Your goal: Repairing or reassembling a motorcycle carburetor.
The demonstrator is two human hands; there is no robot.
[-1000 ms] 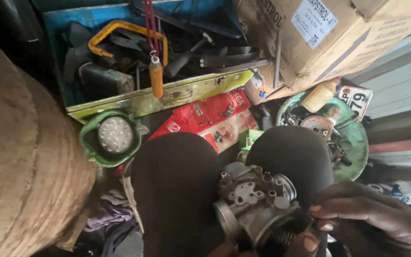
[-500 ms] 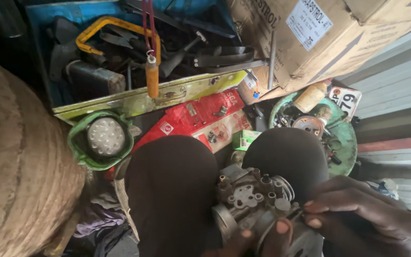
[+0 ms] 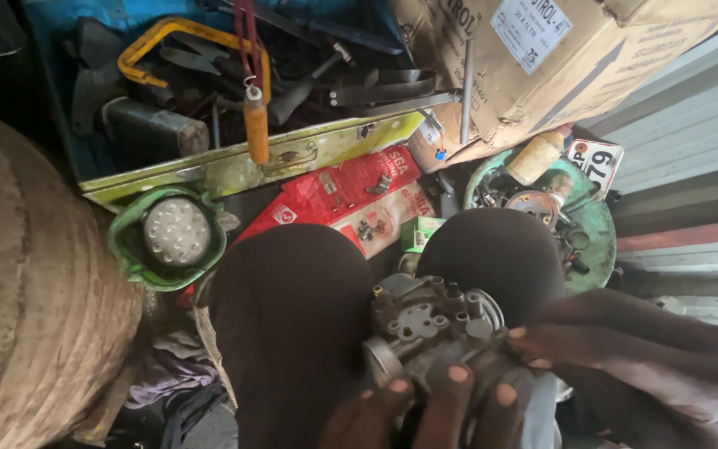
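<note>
A grey metal carburetor [image 3: 434,328] rests between my two dark-clad knees [image 3: 292,316] at the bottom centre of the head view. My left hand [image 3: 425,407] grips it from below, with several fingertips curled over its near side. From the right, my right hand [image 3: 633,357] reaches in, its fingertips touching the carburetor's right edge. The lower part of the carburetor is hidden behind my fingers.
An open toolbox [image 3: 251,162] full of tools, with an orange-handled screwdriver [image 3: 256,125], lies ahead. A green round lamp [image 3: 168,237], red packets [image 3: 351,191], a cardboard box [image 3: 542,58], a green tray of parts [image 3: 592,224] and a burlap sack [image 3: 27,316] surround my knees.
My left hand's fingers have come up from below and closed around the carburetor. My right hand has shifted in toward its right side. The view has tilted slightly.
</note>
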